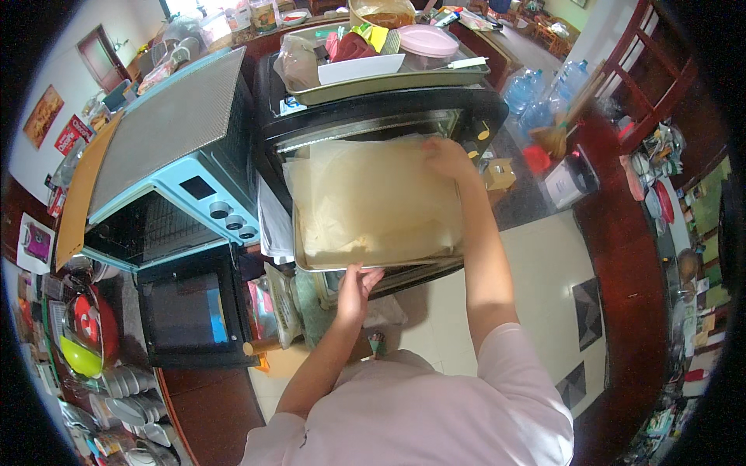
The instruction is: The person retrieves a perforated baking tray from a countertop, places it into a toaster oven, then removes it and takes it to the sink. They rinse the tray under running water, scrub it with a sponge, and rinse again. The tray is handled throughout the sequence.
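A shallow metal baking tray (317,269) juts out of the open black oven (344,116) in front of me. Sheets of baking parchment (379,204) cover its inside, and their back and left edges stick up past the rim. My left hand (355,294) grips the tray's front rim from below, thumb near the edge. At the back right corner my right hand (450,160) touches the parchment; it is blurred, so whether its fingers pinch the sheet is unclear. The oven's lowered door (408,279) is partly hidden beneath the tray.
To the left stands a blue toaster oven (210,169) with its door (186,309) hanging down. Another tray (396,81) holding assorted items rests on the black oven. A small cardboard box (498,173), large water bottles (524,93) and a broom (551,140) are at right.
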The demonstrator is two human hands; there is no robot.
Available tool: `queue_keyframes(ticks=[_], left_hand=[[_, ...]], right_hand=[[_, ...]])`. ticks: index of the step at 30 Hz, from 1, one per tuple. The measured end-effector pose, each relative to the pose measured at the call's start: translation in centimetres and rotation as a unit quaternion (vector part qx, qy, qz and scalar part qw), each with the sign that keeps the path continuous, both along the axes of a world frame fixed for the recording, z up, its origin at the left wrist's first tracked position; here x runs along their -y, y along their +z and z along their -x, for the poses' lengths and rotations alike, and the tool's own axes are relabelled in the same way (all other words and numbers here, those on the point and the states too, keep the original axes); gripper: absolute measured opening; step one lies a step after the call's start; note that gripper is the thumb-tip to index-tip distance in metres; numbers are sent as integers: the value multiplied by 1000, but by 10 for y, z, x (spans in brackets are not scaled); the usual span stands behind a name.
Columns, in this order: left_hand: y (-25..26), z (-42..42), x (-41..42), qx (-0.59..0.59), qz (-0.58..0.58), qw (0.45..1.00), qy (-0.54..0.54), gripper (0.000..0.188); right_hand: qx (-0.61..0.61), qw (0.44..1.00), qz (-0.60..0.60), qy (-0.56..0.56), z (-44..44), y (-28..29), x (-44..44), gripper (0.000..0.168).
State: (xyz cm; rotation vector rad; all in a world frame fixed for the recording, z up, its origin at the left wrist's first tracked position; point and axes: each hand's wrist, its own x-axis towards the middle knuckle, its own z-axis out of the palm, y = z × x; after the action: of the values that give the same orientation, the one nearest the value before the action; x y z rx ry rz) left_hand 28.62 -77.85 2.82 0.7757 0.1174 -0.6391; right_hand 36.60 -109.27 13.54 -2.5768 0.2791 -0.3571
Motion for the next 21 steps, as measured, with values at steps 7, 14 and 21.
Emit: queue_keyframes(ticks=[7,14,21], left_hand=[[5,1,-2,-1,-10,1000,3,30],[15,3,4,2,-7,1000,-18,30],[3,4,3,-2,-2,1000,-12,28]], right_hand=[[226,953,194,-55,70,44,-106,42],[113,966,232,15,76,-7,-160,46],[-24,984,78,160,47,-40,-143,47]])
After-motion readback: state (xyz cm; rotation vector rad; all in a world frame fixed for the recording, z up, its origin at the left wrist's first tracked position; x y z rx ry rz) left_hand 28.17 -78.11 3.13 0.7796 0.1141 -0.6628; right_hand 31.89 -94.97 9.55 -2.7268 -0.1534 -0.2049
